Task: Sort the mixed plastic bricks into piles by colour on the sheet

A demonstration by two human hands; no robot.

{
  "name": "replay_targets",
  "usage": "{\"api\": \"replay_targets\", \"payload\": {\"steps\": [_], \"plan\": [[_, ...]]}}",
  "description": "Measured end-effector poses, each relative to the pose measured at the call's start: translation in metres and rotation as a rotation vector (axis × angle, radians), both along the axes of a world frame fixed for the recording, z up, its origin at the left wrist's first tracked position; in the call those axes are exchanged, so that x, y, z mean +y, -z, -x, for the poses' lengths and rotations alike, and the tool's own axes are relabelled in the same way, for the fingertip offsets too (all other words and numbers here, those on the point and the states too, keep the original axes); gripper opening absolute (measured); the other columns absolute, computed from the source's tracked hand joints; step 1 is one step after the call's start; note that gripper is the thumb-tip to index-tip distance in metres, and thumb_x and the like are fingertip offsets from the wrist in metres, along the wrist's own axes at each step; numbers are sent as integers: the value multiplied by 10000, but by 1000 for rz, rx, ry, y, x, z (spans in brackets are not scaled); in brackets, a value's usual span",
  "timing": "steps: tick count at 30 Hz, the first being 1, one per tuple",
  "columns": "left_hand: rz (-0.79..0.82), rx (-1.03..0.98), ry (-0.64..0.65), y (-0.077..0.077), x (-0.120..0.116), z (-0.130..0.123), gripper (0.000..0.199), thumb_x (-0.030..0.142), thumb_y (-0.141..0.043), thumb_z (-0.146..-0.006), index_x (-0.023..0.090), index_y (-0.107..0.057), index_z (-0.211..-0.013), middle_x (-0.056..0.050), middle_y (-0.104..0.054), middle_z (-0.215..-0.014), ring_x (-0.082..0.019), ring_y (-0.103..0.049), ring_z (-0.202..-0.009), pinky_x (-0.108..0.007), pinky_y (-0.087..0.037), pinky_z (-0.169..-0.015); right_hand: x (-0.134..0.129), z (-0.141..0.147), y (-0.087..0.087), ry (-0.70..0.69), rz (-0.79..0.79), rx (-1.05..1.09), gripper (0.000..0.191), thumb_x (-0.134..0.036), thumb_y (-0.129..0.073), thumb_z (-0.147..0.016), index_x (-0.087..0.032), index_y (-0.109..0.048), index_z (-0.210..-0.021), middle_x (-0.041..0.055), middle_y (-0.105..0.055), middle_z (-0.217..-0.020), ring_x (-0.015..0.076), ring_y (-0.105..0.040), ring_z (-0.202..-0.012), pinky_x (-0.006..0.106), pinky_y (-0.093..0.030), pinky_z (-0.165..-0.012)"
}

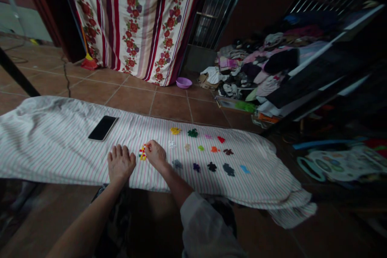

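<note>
My left hand (pixel 121 164) lies flat on the striped cloth (pixel 72 149), fingers stretched out and holding nothing. Just right of it is a small patterned cluster of yellow, red, green and white pieces (pixel 142 153), which look like tiny building bricks. Over the right edge of this cluster, my right hand (pixel 156 155) has its thumb and fingers pinched together; whatever is between the fingertips is too small to make out. Sorted piles lie farther right, among them yellow pieces (pixel 175 130), dark green pieces (pixel 192 133), white pieces (pixel 172 144) and grey pieces (pixel 177 164).
A phone (pixel 103 128) rests on the cloth at the left. More piles, such as black pieces (pixel 212 166) and blue pieces (pixel 244 169), are at the right. Beyond are a floral curtain (pixel 133 20), a purple basin (pixel 184 83) and heaped clothes (pixel 256 62).
</note>
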State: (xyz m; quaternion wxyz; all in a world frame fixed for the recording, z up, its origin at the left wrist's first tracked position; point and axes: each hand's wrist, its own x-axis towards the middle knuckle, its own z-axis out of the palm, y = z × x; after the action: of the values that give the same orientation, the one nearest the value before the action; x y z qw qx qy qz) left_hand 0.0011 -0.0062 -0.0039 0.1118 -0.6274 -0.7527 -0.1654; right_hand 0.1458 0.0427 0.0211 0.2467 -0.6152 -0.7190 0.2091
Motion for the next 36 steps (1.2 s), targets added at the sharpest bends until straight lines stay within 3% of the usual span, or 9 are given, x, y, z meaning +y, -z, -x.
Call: {"api": "replay_targets", "payload": {"steps": [7, 15, 20, 26, 30, 36], "plan": [[10, -4, -4, -3, -1, -1, 515, 360, -307, -899, 43, -543, -1229, -242, -512, -1339, -373, -407, -1311, -501, -304, -1051, -9, -19, 1, 0, -24, 19, 165, -136, -516, -847, -225, -596, -962, 19, -662, -986, 151, -603, -919, 236, -432, -791], [53, 5, -20, -8, -3, -3, 520, 367, -283, -898, 58, -537, -1229, -229, -509, -1342, -359, -403, -1311, -478, -296, -1052, -20, -45, 10, 22, -71, 66, 231, -126, -517, -838, -230, -640, -1004, 30, -657, -988, 166, -607, -892, 263, -451, -806], [66, 7, -29, -12, -5, -5, 512, 371, -270, -899, 75, -538, -1219, -209, -511, -1337, -345, -400, -1310, -464, -291, -1053, -24, -69, 21, 34, -157, 143, 226, -112, -518, -815, -230, -674, -928, 22, -651, -908, 155, -603, -815, 261, -469, -772], [61, 69, -18, -15, -6, -6, 487, 374, -262, -903, 83, -564, -1150, -198, -550, -1261, -337, -431, -1270, -448, -311, -1021, -21, -124, 30, 143, -261, 277, 189, -177, -514, -804, -214, -680, -885, 38, -652, -872, 164, -619, -782, 281, -517, -752], [66, 71, -19, -17, -7, -6, 476, 373, -274, -899, 85, -560, -1147, -203, -545, -1265, -339, -434, -1268, -448, -315, -1011, -18, -173, 28, 261, -312, 351, 225, -234, -496, -810, -202, -692, -916, 68, -683, -951, 184, -649, -853, 314, -538, -809], [87, 55, -21, -18, -7, -7, 485, 375, -256, -905, 83, -548, -1160, -209, -523, -1302, -339, -441, -1265, -446, -315, -1010, -16, -254, 24, 521, -217, 337, 270, -286, -552, -760, -191, -713, -954, 70, -728, -960, 196, -679, -878, 332, -536, -864]]}}
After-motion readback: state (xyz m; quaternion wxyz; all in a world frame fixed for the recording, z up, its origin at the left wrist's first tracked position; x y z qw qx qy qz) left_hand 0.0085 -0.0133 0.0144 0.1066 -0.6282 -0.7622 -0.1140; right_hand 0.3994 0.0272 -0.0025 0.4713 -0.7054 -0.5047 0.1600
